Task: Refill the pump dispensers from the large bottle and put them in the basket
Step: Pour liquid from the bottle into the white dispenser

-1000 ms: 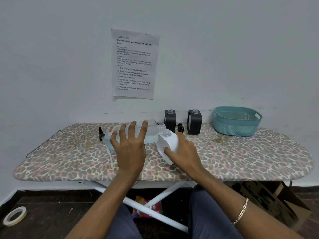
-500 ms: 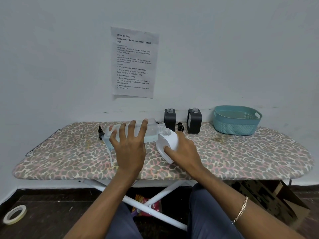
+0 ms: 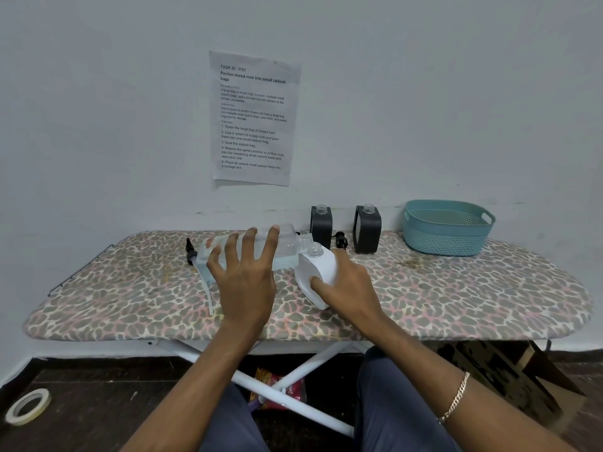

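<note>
Bottle [image 3: 288,246]: clear plastic, glossy, see-through. White dispenser [image 3: 320,265]: smooth opaque plastic, slight sheen. Black dispensers [image 3: 321,225] [image 3: 368,231]: matt dark shells, clear plastic necks. Basket [image 3: 447,238]: teal plastic, matt, walls pierced in a woven pattern. Board cover [image 3: 456,295]: printed cloth, matt, faintly stained. Legs [image 3: 319,362]: white-painted metal tube. Wall sheet [image 3: 254,119]: thin paper, creased. Bracelet [image 3: 455,398]: shiny metal chain.

Head cam, wide-angle, fwd & down, close over ironing board [image 3: 456,305]

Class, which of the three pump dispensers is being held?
The white dispenser, gripped by the right hand and tilted, its neck at the large bottle. The two black dispensers stand upright and untouched near the wall.
</note>
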